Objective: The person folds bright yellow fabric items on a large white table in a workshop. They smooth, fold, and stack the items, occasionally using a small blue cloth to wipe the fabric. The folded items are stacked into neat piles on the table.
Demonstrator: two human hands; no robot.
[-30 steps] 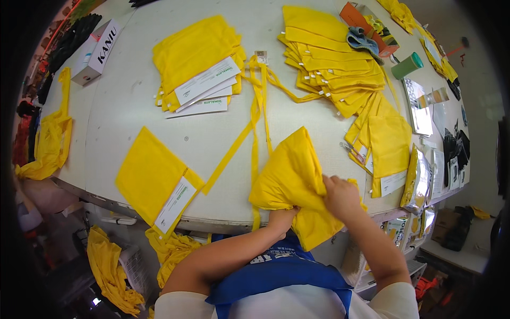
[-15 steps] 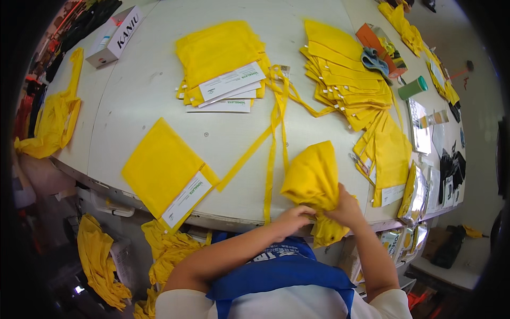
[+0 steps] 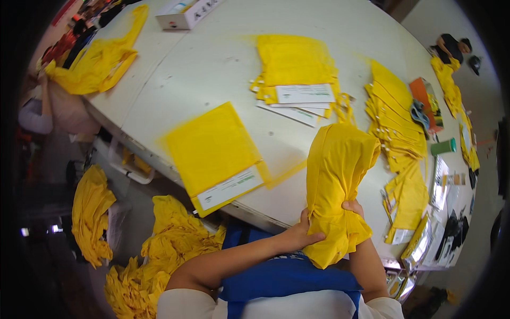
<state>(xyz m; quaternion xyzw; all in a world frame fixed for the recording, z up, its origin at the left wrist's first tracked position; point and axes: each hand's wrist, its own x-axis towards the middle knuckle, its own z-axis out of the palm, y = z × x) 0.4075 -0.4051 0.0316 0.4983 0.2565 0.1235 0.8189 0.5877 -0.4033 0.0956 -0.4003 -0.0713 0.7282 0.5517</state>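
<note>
Both my hands hold up a yellow garment (image 3: pixel 336 175) at the table's near edge, its upper part rounded like a hood and its lower part bunched. My left hand (image 3: pixel 302 234) grips it low on the left side, thumb across the front. On the other side, my right hand (image 3: pixel 354 208) is closed on a gathered part, with some fingers hidden by the fabric. To the left lies a flat folded yellow piece (image 3: pixel 215 149) with a white card (image 3: pixel 228 187) along its near edge. Beyond the held garment is a stack of folded yellow pieces (image 3: pixel 295 61) with white cards.
On the right, folded yellow pieces (image 3: pixel 390 111) overlap in a row, beside an orange box (image 3: pixel 426 101) and a green cylinder (image 3: pixel 443 147). A white box (image 3: pixel 183 18) stands at the far left. Yellow cloth heaps (image 3: pixel 175 234) lie below the table. Other people are at the far left and far right.
My hands have raised the yellow garment and turned it upright, its rounded part now on top. My left hand has moved onto its side. The view has swung left, shifting the table rightward.
</note>
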